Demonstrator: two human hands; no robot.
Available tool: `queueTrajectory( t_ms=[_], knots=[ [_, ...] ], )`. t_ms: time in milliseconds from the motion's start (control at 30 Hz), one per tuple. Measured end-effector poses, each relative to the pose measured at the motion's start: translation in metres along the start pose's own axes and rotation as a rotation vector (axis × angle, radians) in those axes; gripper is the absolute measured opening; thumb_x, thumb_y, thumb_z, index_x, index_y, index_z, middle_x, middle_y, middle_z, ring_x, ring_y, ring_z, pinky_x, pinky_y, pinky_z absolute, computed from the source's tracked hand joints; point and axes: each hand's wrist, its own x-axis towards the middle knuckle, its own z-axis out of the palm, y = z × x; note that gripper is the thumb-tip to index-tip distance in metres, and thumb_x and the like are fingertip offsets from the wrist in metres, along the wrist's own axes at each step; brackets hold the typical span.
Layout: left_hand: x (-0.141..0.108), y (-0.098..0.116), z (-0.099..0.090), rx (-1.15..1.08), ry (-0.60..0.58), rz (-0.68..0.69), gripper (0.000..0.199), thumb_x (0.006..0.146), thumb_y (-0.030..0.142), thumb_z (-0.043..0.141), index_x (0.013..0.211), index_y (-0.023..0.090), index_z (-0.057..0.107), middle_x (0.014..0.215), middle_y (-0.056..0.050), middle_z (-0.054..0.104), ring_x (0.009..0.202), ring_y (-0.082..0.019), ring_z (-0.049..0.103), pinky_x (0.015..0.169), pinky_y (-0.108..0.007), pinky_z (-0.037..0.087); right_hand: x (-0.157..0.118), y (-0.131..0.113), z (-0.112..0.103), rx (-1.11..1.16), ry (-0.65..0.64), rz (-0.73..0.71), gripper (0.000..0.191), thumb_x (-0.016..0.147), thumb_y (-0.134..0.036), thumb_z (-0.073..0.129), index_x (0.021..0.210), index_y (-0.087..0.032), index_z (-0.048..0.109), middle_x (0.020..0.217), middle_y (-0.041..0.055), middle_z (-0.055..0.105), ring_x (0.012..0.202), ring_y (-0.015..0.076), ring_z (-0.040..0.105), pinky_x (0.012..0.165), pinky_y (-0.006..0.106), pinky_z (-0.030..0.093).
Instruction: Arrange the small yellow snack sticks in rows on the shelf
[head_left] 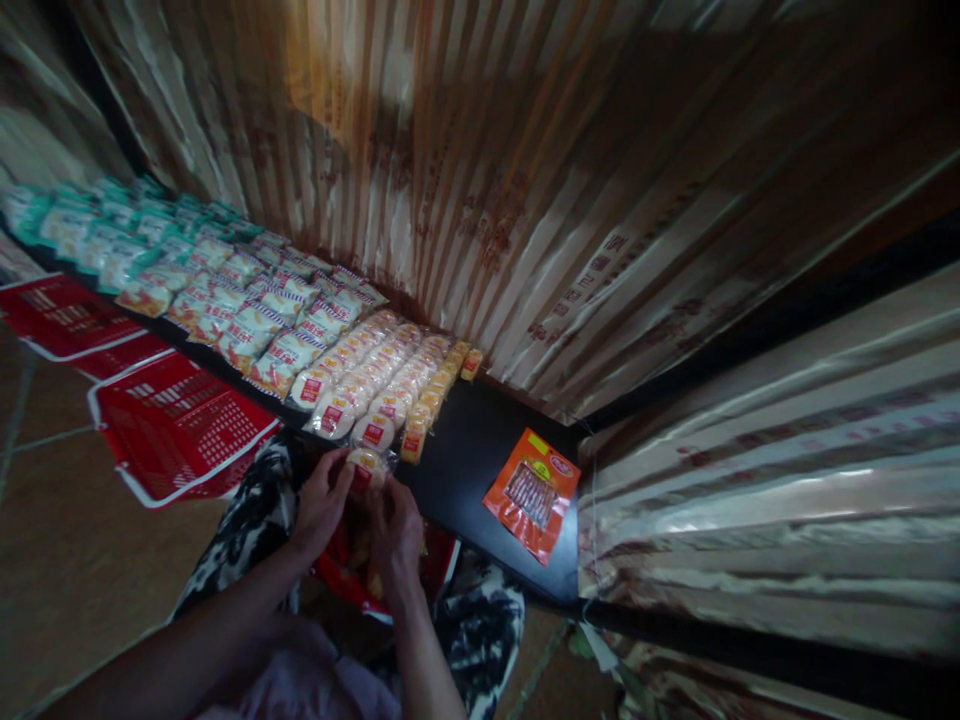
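Between my two hands is a round, clear-wrapped snack cake [367, 466] with a red and yellow label. My left hand [324, 498] pinches its left side, and my right hand [396, 522] grips its lower right side. Just beyond it, rows of similar wrapped cakes [373, 430] lie along the black shelf [450, 470]. A row of narrower yellow packs [414, 440] runs beside them on the right. Below my hands, between my knees, a red basket [330, 575] holds more packs, partly hidden by my right hand and forearm.
An orange snack pouch [534, 492] lies at the shelf's right end. Farther left are white striped bags [283, 355] and green bags [124, 262]. Red baskets [176, 425] stand on the floor at left. Plastic-wrapped stacks [480, 200] rise behind the shelf, and a dark bar [750, 300] crosses at right.
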Motion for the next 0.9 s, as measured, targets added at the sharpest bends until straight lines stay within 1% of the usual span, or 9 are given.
queueTrajectory(
  t_ms=[100,200,300,433,567,700,800,900],
  knots=[
    [0.005,0.005,-0.001,0.044,0.027,0.01,0.039,0.079,0.046,0.049,0.107,0.02,0.057,0.107,-0.008,0.064,0.099,-0.023,0.06,0.09,-0.037,0.045,0.007,0.002,0.005,-0.017,0.037,-0.011,0.031,0.086,-0.035,0.048,0.102,-0.015,0.066,0.091,0.0103,0.068,0.081,0.0194,0.063,0.073,0.03,0.048],
    [0.009,0.012,-0.003,0.099,0.025,0.037,0.039,0.079,0.046,0.047,0.106,0.019,0.057,0.106,-0.008,0.065,0.099,-0.023,0.06,0.091,-0.038,0.045,0.013,0.003,0.01,-0.035,0.033,0.005,0.032,0.085,-0.034,0.047,0.102,-0.015,0.065,0.09,0.01,0.069,0.079,0.0193,0.063,0.071,0.029,0.048],
    [0.012,0.015,-0.003,0.145,0.017,0.069,0.038,0.08,0.045,0.045,0.104,0.019,0.057,0.105,-0.008,0.065,0.099,-0.023,0.06,0.091,-0.038,0.044,0.017,0.003,0.013,-0.042,0.033,0.003,0.03,0.085,-0.032,0.047,0.101,-0.016,0.066,0.09,0.0089,0.069,0.078,0.0186,0.063,0.071,0.028,0.047],
    [0.019,0.012,-0.001,0.178,0.021,0.15,0.037,0.079,0.043,0.045,0.102,0.017,0.058,0.105,-0.009,0.064,0.099,-0.023,0.059,0.091,-0.037,0.045,0.02,0.003,0.014,-0.039,0.065,-0.005,0.027,0.083,-0.03,0.048,0.099,-0.015,0.065,0.091,0.0092,0.067,0.079,0.0187,0.063,0.072,0.028,0.047],
    [0.023,0.009,0.0,0.223,0.007,0.191,0.031,0.078,0.038,0.046,0.099,0.019,0.058,0.1,-0.008,0.064,0.092,-0.022,0.061,0.085,-0.036,0.048,0.023,0.001,0.012,-0.006,0.033,-0.006,0.024,0.084,-0.028,0.045,0.092,-0.017,0.064,0.087,0.0077,0.066,0.078,0.0182,0.062,0.071,0.027,0.047],
    [0.024,0.008,0.001,0.253,0.043,0.239,0.029,0.077,0.035,0.048,0.099,0.02,0.058,0.103,-0.008,0.064,0.094,-0.021,0.06,0.089,-0.036,0.046,0.026,0.0,0.013,0.069,0.022,0.006,0.025,0.083,-0.028,0.044,0.096,-0.017,0.063,0.093,0.0073,0.067,0.081,0.018,0.062,0.073,0.027,0.047],
    [0.025,0.008,0.002,0.244,0.05,0.249,0.029,0.077,0.033,0.048,0.101,0.02,0.058,0.106,-0.008,0.063,0.098,-0.022,0.059,0.091,-0.036,0.046,0.026,0.002,0.015,0.126,0.02,0.031,0.027,0.084,-0.03,0.043,0.099,-0.017,0.063,0.089,0.0059,0.069,0.077,0.0177,0.063,0.069,0.026,0.048],
    [0.027,0.007,0.004,0.235,0.03,0.219,0.031,0.077,0.033,0.049,0.103,0.02,0.058,0.106,-0.008,0.064,0.099,-0.022,0.06,0.089,-0.036,0.047,0.027,0.004,0.018,0.157,0.03,0.061,0.028,0.084,-0.032,0.044,0.099,-0.017,0.062,0.086,0.0053,0.069,0.075,0.0178,0.064,0.068,0.026,0.048]
  ],
)
